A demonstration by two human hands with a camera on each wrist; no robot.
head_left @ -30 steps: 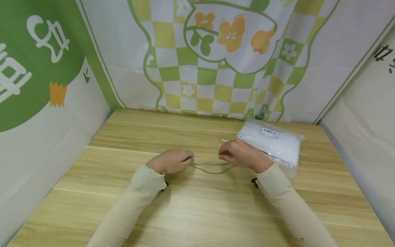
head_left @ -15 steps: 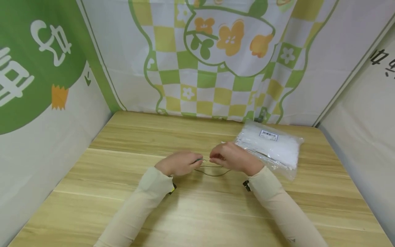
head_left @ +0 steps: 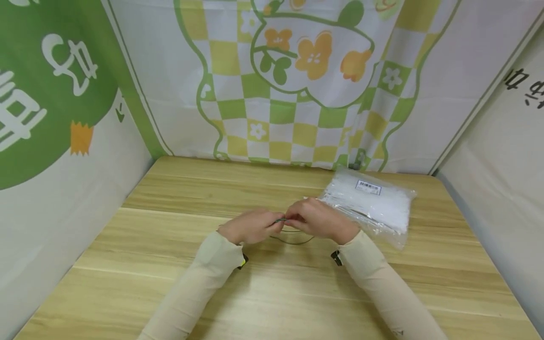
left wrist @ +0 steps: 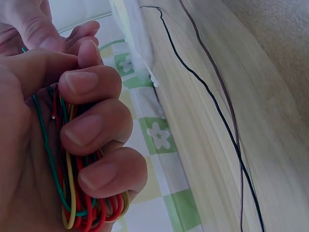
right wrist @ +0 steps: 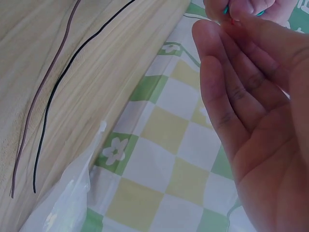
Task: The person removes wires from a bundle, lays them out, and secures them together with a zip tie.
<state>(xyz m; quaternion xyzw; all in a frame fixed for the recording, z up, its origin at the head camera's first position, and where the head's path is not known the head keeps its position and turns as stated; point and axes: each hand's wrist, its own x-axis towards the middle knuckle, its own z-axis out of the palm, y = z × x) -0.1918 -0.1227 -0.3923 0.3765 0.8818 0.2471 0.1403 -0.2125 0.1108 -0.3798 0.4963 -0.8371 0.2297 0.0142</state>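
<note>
My left hand (head_left: pixel 250 226) grips a looped bundle of thin wires (left wrist: pixel 89 212), mostly red, with yellow and green strands, under its curled fingers. Out of that bundle a green wire (left wrist: pixel 45 137) runs up along the palm toward the fingertips. There my right hand (head_left: pixel 320 219) meets the left, its thumb and forefinger pinching the green wire while the other fingers stay extended. The pinch itself is partly hidden in the right wrist view. Below the hands a black wire (left wrist: pixel 193 73) and a brown wire (right wrist: pixel 36 96) run loose over the wooden table, crossing in the left wrist view.
A clear plastic bag (head_left: pixel 397 208) packed with white items and bearing a barcode label (head_left: pixel 368 187) lies at the back right, close beyond my right hand. A checked fabric backdrop (head_left: pixel 280 113) rises at the table's (head_left: pixel 170 189) far edge, with printed panels on both sides.
My hands have come together, the left moving right and the right moving left, until their fingertips meet. The right fingers have taken hold of the green wire. The view has tilted slightly.
</note>
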